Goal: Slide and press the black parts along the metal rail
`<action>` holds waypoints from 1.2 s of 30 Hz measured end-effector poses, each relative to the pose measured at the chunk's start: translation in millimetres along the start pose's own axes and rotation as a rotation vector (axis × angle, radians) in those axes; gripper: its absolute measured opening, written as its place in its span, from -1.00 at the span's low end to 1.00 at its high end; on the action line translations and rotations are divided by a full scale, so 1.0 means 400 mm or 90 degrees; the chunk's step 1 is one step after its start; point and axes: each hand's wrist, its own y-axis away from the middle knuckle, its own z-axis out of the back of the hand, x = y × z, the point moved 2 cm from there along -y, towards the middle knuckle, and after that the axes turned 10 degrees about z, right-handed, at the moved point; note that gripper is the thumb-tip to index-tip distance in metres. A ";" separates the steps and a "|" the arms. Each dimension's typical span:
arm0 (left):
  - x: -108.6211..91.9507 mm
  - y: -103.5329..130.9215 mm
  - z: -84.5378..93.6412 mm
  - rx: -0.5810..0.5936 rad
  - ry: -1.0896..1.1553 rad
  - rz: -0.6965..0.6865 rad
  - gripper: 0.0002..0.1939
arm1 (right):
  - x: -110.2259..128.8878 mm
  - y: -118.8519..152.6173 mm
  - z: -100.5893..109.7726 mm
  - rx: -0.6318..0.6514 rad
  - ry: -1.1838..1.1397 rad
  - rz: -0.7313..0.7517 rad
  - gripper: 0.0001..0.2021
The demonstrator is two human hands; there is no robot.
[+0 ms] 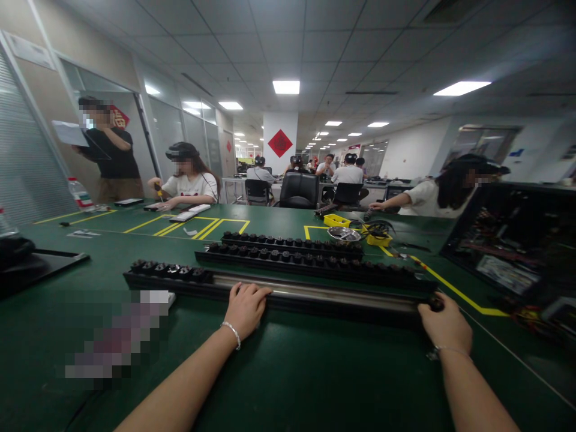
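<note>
A long black metal rail [342, 303] lies across the table in front of me, with a bare metallic channel along most of its length. Several black socket-like modules [164, 269] fill its left end. My left hand [246, 309] grips the rail left of its middle, fingers over the top edge. At the rail's right end, my right hand [447, 324] is closed around a small dark rounded part [435, 303], perhaps another module; its fingers partly hide it. Behind lie two similar strips, a nearer strip [306, 259] and a farther strip [292, 242], lined with black modules.
A blurred-out flat object [121, 339] lies at left on the green table [315, 378]. Farther back are a metal bowl [344, 234], yellow trays [336, 221] and cables. An open computer case [508, 240] stands right. Co-workers sit across the table and at right.
</note>
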 end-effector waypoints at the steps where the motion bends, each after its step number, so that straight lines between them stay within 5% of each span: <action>1: 0.000 0.000 0.000 0.000 -0.001 0.002 -0.69 | 0.002 0.002 0.003 0.004 -0.001 -0.005 -0.38; 24: -0.001 -0.001 0.001 0.010 -0.002 0.008 -0.69 | -0.031 -0.022 0.023 0.041 -0.012 -0.045 -0.40; 36: -0.001 0.001 0.000 0.005 0.010 0.010 -0.69 | -0.186 -0.100 0.036 0.039 0.037 -0.051 -0.39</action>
